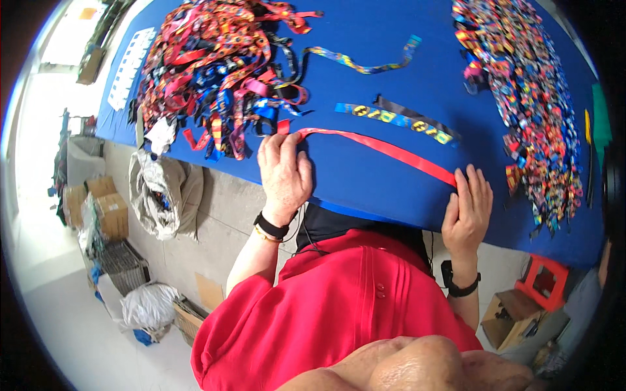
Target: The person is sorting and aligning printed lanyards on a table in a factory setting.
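Note:
A red strap (391, 151) lies in a shallow curve across the blue-covered table in front of me. My left hand (285, 171) is at its left part, fingers closed on the strap, with a short red piece showing past the fingertips. At the strap's right end is my right hand (468, 207), its fingers stretched out and touching the end, the thumb apart. Just beyond the red strap lies a patterned strap (394, 119) in blue and yellow with a dark backing. Farther off, a wavy multicoloured strap (365, 67) rests alone.
A tangled heap of straps (215, 72) covers the table's left side. Many straps lie in a long dense row (528, 104) on the right. A white slotted sheet (130, 68) is at the far left. Below stand a pale sack (166, 195), cardboard boxes (111, 212) and a red stool (546, 283).

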The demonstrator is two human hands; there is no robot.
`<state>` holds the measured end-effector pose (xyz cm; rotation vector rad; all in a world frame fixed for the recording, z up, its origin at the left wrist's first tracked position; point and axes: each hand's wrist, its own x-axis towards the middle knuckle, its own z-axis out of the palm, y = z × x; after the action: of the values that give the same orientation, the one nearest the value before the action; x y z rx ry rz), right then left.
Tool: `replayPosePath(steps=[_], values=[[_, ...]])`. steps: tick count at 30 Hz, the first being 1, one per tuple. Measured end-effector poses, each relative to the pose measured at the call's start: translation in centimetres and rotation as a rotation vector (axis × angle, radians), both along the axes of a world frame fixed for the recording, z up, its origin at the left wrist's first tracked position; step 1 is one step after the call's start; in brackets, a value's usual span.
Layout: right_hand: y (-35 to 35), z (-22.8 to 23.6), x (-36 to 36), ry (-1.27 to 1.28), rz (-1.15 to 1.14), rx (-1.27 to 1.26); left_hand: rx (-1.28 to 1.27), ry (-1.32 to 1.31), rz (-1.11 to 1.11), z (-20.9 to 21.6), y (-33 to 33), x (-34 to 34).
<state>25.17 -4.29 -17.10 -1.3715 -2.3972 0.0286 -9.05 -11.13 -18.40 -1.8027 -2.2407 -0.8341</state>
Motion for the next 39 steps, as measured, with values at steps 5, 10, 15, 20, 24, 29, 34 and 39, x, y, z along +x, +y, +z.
replayPosePath(steps=[5,10,15,20,24,29,34,39], values=[[-0.1,-0.3,0.2,-0.015,0.008,0.020,0.006,-0.007,-0.012,0.1,0.2,0.0],[0.0,-0.5,0.1,-0.034,0.014,0.034,0.034,-0.031,-0.016,0.2,0.1,-0.2],[0.0,-0.5,0.1,-0.037,0.015,0.045,0.045,-0.038,-0.021,0.0,0.1,-0.3],[-0.1,-0.4,-0.1,-0.047,0.010,0.051,0.058,-0.038,-0.010,0.0,0.0,-0.3],[-0.1,-0.4,0.0,-0.050,0.007,0.054,0.068,-0.045,-0.008,-0.1,0.0,-0.2],[-0.1,-0.4,-0.1,-0.041,0.009,0.054,0.078,-0.032,0.003,-0.5,-0.2,-0.3],[-0.3,-0.5,0.1,-0.030,0.005,0.066,0.111,-0.079,-0.026,-0.6,-0.1,-0.3],[-0.5,-0.5,0.0,-0.017,0.009,0.076,0.129,-0.098,-0.032,-1.0,-0.2,-0.5]])
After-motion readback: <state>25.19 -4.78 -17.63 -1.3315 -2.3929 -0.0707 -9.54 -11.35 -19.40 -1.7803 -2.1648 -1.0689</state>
